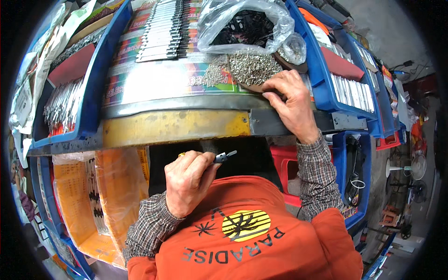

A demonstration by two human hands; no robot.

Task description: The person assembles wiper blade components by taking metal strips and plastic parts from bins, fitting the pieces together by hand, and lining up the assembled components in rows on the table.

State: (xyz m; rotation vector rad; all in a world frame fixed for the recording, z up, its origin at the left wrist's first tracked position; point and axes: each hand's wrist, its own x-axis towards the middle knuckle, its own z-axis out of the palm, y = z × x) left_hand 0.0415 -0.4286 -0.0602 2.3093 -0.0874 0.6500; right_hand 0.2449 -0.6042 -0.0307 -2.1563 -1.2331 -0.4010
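Observation:
Above my lap, my left hand (189,182) is closed around a small grey metal piece (221,157) with small holes and a thin tip sticking out to the right. The rest of that piece is hidden by the fingers. At the front of the bench, my right hand (294,102) has its thumb and fingers curled together beside a heap of small metal screws (254,67). What lies between those fingertips, if anything, is hidden. The heap rests on a brown tray (252,87), and more screws (215,72) are scattered to its left.
Behind the screws sits a clear plastic bag (205,32) of black parts. A row of slim metal pieces (161,30) lies to its left. Blue bins (95,88) flank the bench. An orange crate (109,196) is below left, a red stool (284,163) below right.

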